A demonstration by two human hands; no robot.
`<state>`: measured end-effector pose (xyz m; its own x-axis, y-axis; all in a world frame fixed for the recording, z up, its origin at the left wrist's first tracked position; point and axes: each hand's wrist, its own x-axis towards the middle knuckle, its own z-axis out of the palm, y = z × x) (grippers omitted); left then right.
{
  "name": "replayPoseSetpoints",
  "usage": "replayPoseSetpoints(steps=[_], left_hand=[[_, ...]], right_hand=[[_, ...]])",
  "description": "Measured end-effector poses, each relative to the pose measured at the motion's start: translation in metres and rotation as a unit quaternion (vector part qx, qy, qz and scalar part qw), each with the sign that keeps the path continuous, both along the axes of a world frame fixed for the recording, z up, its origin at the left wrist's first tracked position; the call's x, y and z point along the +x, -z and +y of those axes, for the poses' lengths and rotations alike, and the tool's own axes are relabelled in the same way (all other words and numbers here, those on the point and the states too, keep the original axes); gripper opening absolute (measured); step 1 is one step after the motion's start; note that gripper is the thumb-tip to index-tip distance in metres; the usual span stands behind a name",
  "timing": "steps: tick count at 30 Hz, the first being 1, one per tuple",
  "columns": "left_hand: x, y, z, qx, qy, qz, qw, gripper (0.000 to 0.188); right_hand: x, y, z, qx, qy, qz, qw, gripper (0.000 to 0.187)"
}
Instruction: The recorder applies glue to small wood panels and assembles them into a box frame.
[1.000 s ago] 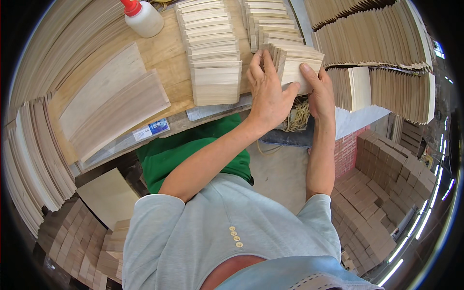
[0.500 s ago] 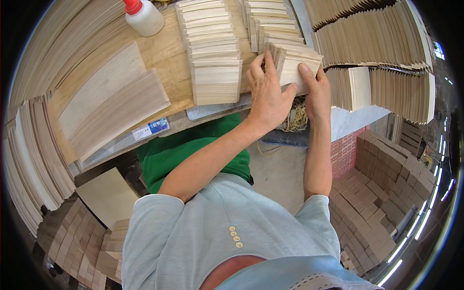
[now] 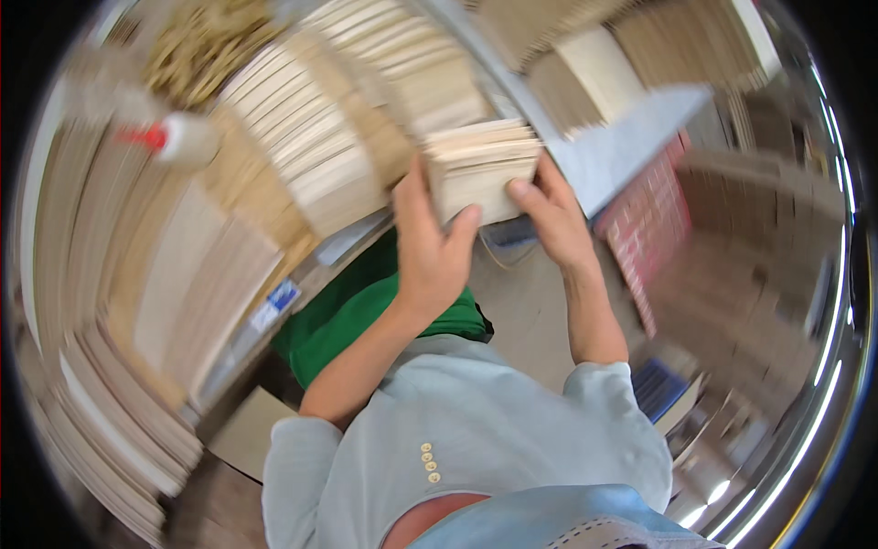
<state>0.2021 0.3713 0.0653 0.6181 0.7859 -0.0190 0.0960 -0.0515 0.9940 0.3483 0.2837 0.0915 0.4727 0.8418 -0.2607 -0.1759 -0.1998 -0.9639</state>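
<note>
Nearest, the light blue-grey shirt [image 3: 494,412] of the person bears a short column of pale buttons [image 3: 428,464], with a light blue mask [image 3: 558,517] at its near side. Beyond the shirt, toward the left, lies a green cloth [image 3: 366,320]. Farther on, both hands meet at a compact stack of thin wooden pieces [image 3: 482,178], which sits centrally, by the near edge of the worktable [image 3: 261,156]; whether its underside touches anything cannot be told. The left hand [image 3: 434,247] is partly closed about the left side of the stack, its thumb at the near face and its other fingers largely hidden. The right hand [image 3: 556,218], likewise partly closed, grips the right side, thumb on the near face. The upper edges of the pieces are slightly uneven and blurred.

To the left on the table lie broad flat boards [image 3: 197,284], near a blue-and-white label [image 3: 274,304] at the table's near edge; long stacked boards [image 3: 119,430] stand at the far left of the view. Beyond the held stack, two rows of overlapping pale pieces extend away: a left row [image 3: 306,137] and a right row [image 3: 402,64]. A white bottle with a red cap [image 3: 190,142] lies left of these, and beyond it a heap of tan strands [image 3: 206,46]. On the right, a red patterned panel [image 3: 645,224] adjoins a pale blue surface [image 3: 631,146] bearing further wooden stacks [image 3: 567,82].
</note>
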Motion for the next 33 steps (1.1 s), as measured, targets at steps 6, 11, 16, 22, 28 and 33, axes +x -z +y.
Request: replayPoseSetpoints(steps=[6, 11, 16, 22, 28, 33], left_hand=[[0.013, -0.019, -0.042, -0.074, 0.191, -0.037, 0.978, 0.091], [-0.001, -0.026, -0.048, -0.089, 0.323, -0.019, 0.942, 0.073], [-0.053, -0.006, -0.037, -0.088, 0.315, 0.061, 0.943, 0.050], [-0.152, 0.017, -0.026, -0.142, 0.151, 0.083, 0.975, 0.044], [-0.207, 0.017, -0.036, -0.169, 0.039, 0.068, 0.982, 0.043], [-0.228, 0.012, -0.036, -0.125, -0.004, 0.047, 0.991, 0.042]], right_hand=[[0.008, 0.007, -0.096, 0.062, 0.287, 0.103, 0.950, 0.052], [0.093, 0.012, -0.150, 0.107, 0.436, 0.061, 0.892, 0.043], [0.195, 0.053, -0.139, 0.045, 0.476, 0.031, 0.878, 0.031], [0.262, 0.084, -0.128, -0.073, 0.487, -0.023, 0.870, 0.054], [0.255, 0.083, -0.115, -0.170, 0.473, -0.127, 0.855, 0.072], [0.226, 0.061, -0.128, -0.112, 0.552, -0.115, 0.818, 0.058]])
